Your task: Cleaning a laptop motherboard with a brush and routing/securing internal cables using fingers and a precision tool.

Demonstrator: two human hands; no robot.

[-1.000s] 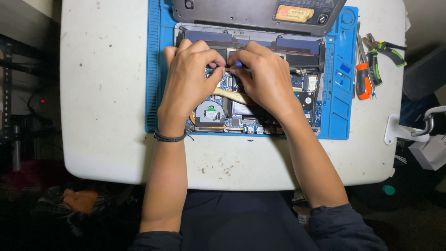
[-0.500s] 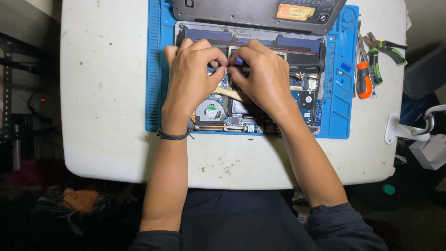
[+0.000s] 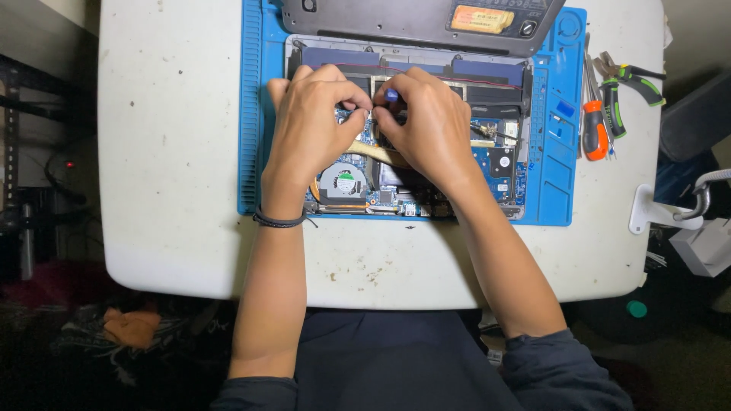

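Note:
An opened laptop lies on a blue work mat, its circuit board and round fan exposed. My left hand rests over the middle of the board, fingers curled and pinched towards my right hand. My right hand is closed around a small tool with a blue tip, which pokes out between its fingers. The fingertips of both hands almost meet above the board. A tan flat strip shows beneath the hands. What the left fingers pinch is hidden.
The laptop's dark bottom cover with an orange label lies at the mat's far edge. An orange-handled screwdriver and green-handled pliers lie right of the mat. The white table's near edge is at my body. A white clamp sits at the right edge.
Both hands shifted slightly towards the far side of the laptop and stay pressed together over the board; nothing else has moved.

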